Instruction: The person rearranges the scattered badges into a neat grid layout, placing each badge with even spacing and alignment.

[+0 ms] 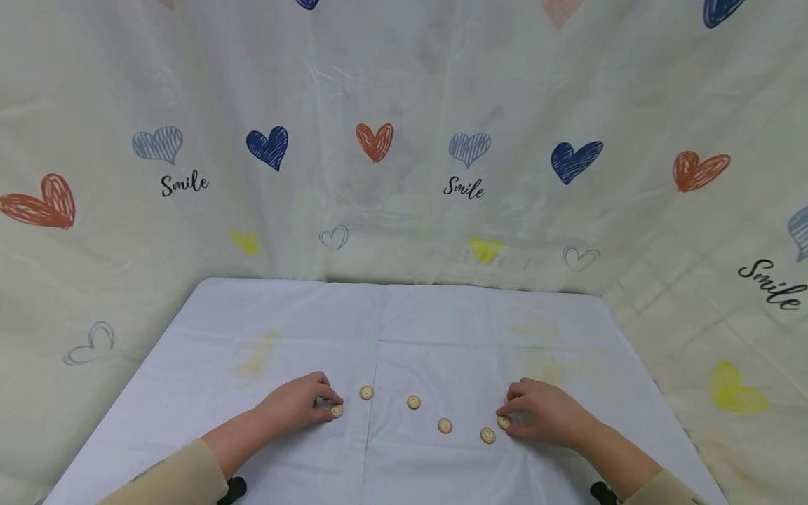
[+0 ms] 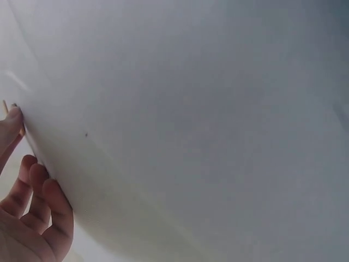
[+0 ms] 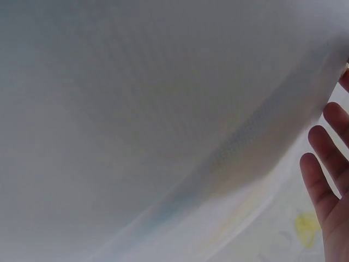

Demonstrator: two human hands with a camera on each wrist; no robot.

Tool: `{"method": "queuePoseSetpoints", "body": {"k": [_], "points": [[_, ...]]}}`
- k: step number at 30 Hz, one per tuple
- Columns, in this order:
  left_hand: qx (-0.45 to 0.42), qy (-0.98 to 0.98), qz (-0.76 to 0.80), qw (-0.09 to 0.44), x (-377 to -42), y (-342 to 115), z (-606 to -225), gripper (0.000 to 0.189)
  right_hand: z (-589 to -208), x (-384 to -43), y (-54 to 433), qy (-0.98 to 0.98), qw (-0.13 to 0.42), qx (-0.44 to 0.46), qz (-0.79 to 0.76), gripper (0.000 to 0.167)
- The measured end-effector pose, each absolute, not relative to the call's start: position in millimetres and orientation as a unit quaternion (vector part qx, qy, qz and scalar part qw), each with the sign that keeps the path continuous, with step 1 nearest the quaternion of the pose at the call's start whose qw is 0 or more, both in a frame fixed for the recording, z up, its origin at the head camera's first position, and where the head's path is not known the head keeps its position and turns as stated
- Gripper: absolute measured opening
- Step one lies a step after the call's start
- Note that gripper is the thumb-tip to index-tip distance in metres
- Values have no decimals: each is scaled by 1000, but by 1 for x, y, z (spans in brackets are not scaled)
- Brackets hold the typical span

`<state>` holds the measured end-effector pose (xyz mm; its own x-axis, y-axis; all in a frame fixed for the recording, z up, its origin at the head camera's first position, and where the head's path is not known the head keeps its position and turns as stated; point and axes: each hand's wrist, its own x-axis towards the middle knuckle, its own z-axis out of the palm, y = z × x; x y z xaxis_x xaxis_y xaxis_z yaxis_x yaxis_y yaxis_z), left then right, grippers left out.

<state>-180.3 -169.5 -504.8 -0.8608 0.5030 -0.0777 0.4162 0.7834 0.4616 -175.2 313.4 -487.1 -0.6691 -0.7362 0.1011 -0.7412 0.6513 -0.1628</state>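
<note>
My left hand [image 1: 298,405] pinches a round wooden button [image 1: 337,411] between thumb and index finger, at the left end of a curved row on the cloth. In the left wrist view a thin edge of that button shows by the thumb [image 2: 12,117]; the other fingers are bent below it. At the row's right end, my right hand [image 1: 548,414] has thumb and fingertips on another wooden button [image 1: 503,422]. The right wrist view cuts off most of that grip. Several like buttons lie between the hands, among them one [image 1: 366,393] beside the left hand and one [image 1: 487,435] close to the right.
A white cloth [image 1: 435,315] with faint creases and yellowish stains covers the table. Behind and at both sides hangs a pale sheet [image 1: 416,77] printed with hearts and the word Smile. Dark objects [image 1: 235,489] show by the wrists.
</note>
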Motion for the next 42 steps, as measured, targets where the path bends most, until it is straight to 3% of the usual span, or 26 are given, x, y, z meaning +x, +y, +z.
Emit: {"method": "queuePoseSetpoints", "body": {"k": [4, 10, 19, 42], "points": [[233, 939, 224, 123, -184, -168, -502, 17, -485, -177, 312, -903, 33, 415, 106, 17], [216, 937, 233, 149, -185, -168, -498, 16, -479, -181, 308, -917, 3, 387, 101, 18], [226, 935, 231, 147, -189, -172, -496, 15, -475, -194, 295, -912, 14, 395, 108, 18], [230, 928, 242, 163, -191, -173, -504, 14, -472, -267, 188, -930, -70, 356, 67, 19]]}}
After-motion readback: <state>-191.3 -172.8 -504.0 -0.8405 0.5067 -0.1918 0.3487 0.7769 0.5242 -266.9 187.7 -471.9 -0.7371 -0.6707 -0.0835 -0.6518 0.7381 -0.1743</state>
